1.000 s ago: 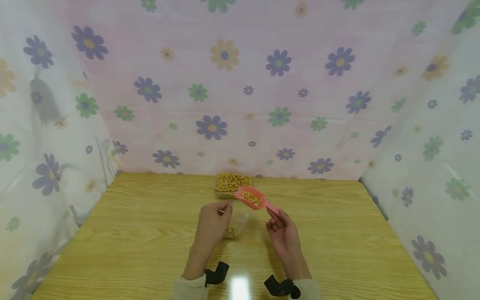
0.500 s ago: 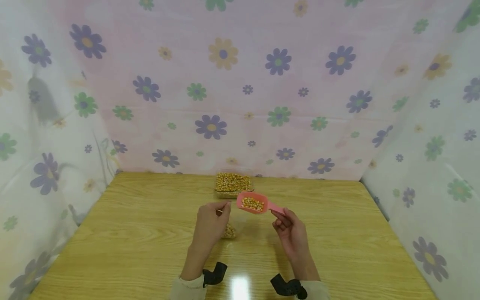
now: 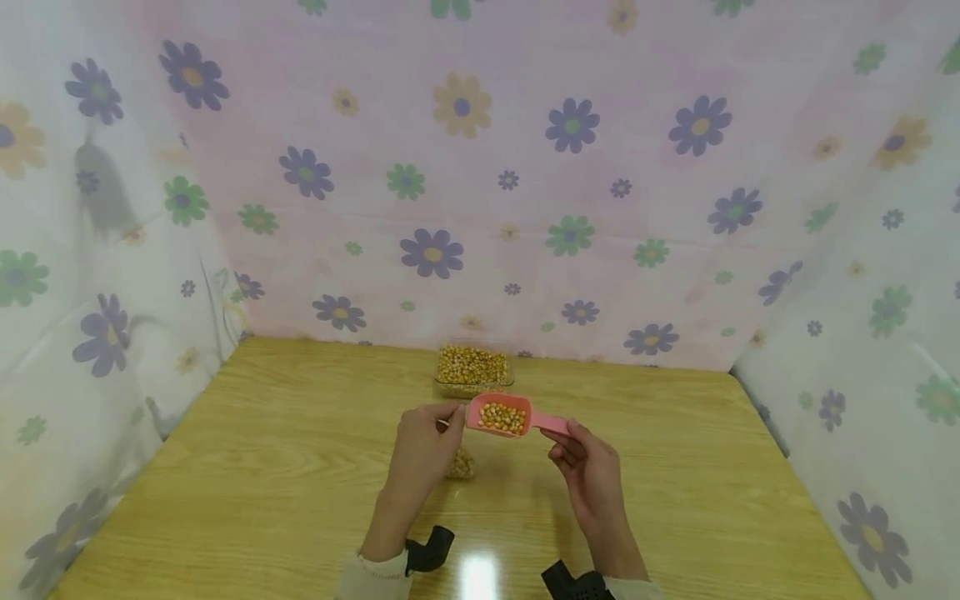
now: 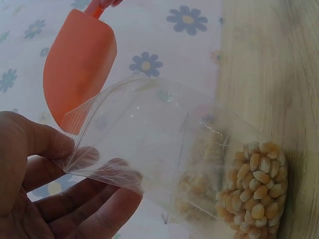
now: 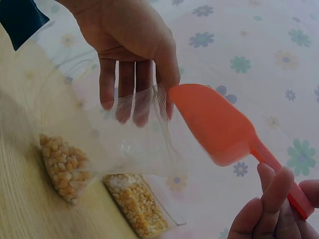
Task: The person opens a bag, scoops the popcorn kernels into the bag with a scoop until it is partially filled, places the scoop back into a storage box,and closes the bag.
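My left hand [image 3: 426, 442] pinches the top edge of a clear plastic bag [image 4: 149, 124] between thumb and fingers. Corn kernels [image 4: 256, 186] fill the bag's bottom, close over the table; the left hand covers part of the bag in the head view. The right hand [image 3: 592, 471] holds a pink scoop [image 3: 537, 415] by its handle. Kernels lie in the scoop's bowl, which is roughly level. In the right wrist view the tip of the scoop [image 5: 214, 122] is right at the bag's mouth, beside the left thumb.
A clear rectangular container [image 3: 474, 388] of corn kernels stands at the back of the wooden table [image 3: 315, 417], just behind the scoop. Flower-printed cloth [image 3: 495, 208] hangs behind the table and along both sides. Black camera mounts [image 3: 430, 548] sit on the wrists.
The right hand has brought the loaded scoop down and nearer the body, levelled it, and its tip now meets the left fingertips. The left hand keeps its pinch on the bag.
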`<state>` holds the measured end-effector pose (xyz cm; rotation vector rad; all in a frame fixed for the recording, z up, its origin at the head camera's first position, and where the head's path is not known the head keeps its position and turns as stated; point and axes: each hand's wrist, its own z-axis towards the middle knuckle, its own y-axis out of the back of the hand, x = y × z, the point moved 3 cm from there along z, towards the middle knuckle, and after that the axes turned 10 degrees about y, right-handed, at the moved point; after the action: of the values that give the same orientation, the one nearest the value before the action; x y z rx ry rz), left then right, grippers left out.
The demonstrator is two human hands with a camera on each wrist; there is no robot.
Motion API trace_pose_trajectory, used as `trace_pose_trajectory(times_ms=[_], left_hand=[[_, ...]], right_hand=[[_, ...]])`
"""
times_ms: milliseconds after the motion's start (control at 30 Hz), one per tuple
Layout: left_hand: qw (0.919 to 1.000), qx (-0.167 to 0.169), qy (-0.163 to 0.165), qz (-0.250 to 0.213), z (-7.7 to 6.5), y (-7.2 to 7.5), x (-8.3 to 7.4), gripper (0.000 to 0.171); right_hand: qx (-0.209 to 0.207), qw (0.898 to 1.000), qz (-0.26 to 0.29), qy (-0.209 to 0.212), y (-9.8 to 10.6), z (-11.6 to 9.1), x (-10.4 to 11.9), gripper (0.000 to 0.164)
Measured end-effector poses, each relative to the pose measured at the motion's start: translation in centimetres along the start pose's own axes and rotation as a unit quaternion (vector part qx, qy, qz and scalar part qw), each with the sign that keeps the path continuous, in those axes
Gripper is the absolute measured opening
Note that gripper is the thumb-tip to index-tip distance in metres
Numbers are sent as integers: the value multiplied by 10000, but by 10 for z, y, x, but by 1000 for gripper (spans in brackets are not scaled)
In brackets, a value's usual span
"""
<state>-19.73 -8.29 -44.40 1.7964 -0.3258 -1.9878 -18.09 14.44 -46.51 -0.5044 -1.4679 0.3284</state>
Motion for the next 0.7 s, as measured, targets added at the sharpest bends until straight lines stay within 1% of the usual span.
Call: trace_pose_trajectory(times_ms=[200, 367, 700], left_hand=[[10000, 15, 30, 6, -2, 0, -1, 23], [9999, 13, 99, 24, -2, 0, 0, 23], [10000, -15, 6, 72, -1, 0, -1, 22]], right_hand=[[86, 9999, -1, 101, -1, -3, -1, 34], [49, 9999, -80, 84, -2, -5, -3, 34], [48, 9993, -329, 173, -5, -3, -2, 32]])
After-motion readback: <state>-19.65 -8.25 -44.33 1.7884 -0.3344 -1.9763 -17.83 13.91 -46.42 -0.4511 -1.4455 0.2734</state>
